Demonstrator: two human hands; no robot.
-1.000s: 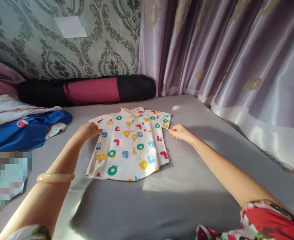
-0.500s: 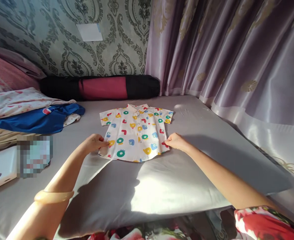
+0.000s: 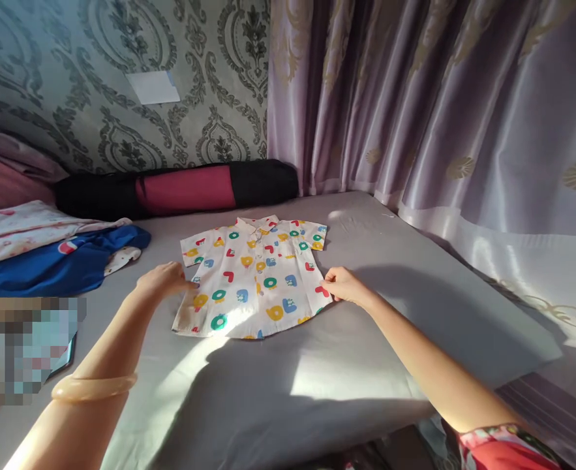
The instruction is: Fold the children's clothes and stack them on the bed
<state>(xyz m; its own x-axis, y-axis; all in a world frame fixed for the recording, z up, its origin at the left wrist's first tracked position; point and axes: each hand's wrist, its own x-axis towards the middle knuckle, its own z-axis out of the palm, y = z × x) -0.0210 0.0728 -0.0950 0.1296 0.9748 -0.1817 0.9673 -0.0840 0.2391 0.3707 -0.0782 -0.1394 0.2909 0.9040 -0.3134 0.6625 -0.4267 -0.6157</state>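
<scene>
Shirt of white cloth with coloured print (image 3: pixel 248 281): it lies flat, front side up, with the collar away from the person and the hem near to the person. Both short sleeves are spread outward, and the print is red, yellow, green and blue. Sunlight falls on part of the hem.

Place of the shirt: on the wide grey cloth-covered surface (image 3: pixel 429 274), between the two hands.

Left hand (image 3: pixel 163 281): it is at the left side edge of the shirt, below the sleeve. The fingers are bent and close together; I cannot tell if they grip the cloth or only stay over it.

Right hand (image 3: pixel 346 287): thumb and finger are pinching the right side edge of the shirt, a little above the hem.

Left wrist: a pale yellowish smooth ring bracelet (image 3: pixel 94 387) is around the forearm.

Left side: a blue cloth (image 3: pixel 72 264) lies partly under a white cloth with pinkish print (image 3: pixel 33 225). Nearer, one flat object (image 3: pixel 40 359) is hidden by pixels.

Far edge: a long black roll with dark red middle part (image 3: pixel 187 189) lies before the grey patterned wall (image 3: pixel 239 52).

Right side: a shiny lilac curtain (image 3: pixel 415 98) hangs in folds.
</scene>
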